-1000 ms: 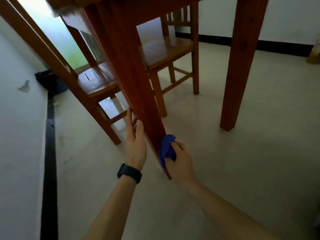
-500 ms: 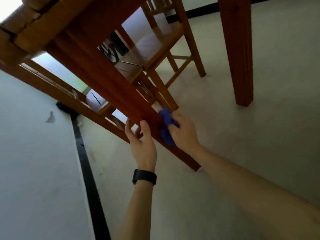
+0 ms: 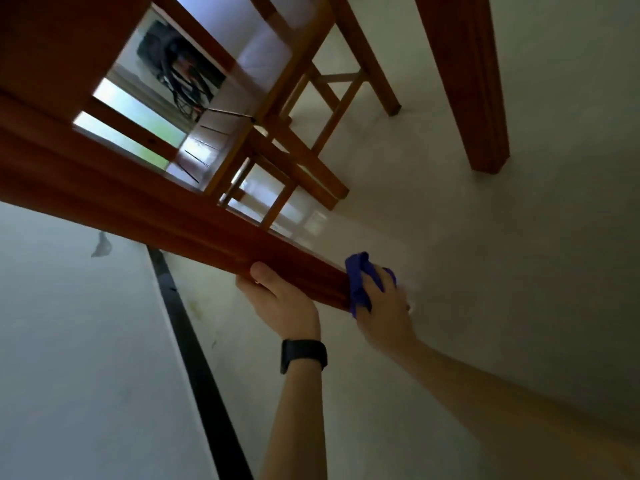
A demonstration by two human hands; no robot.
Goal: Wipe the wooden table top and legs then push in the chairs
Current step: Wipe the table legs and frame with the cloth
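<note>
The view is tilted hard. A reddish wooden table leg (image 3: pixel 194 223) runs from the upper left down to its foot near the middle. My left hand (image 3: pixel 280 303) grips the leg from below, thumb on its face, a black band on the wrist. My right hand (image 3: pixel 384 306) presses a bunched blue cloth (image 3: pixel 360 282) against the foot of the leg. A second table leg (image 3: pixel 464 81) stands at the upper right. Two wooden chairs (image 3: pixel 304 157) sit beyond the near leg.
A white wall (image 3: pixel 69 358) with a black skirting strip (image 3: pixel 201 368) runs along the left. Pale floor (image 3: pixel 485 271) spreads to the right. A dark bundle of cables (image 3: pixel 176 67) shows past the chairs.
The camera has tilted further. My right hand with the cloth slid up the leg, then back down to its foot. My left hand has closed around the leg.
</note>
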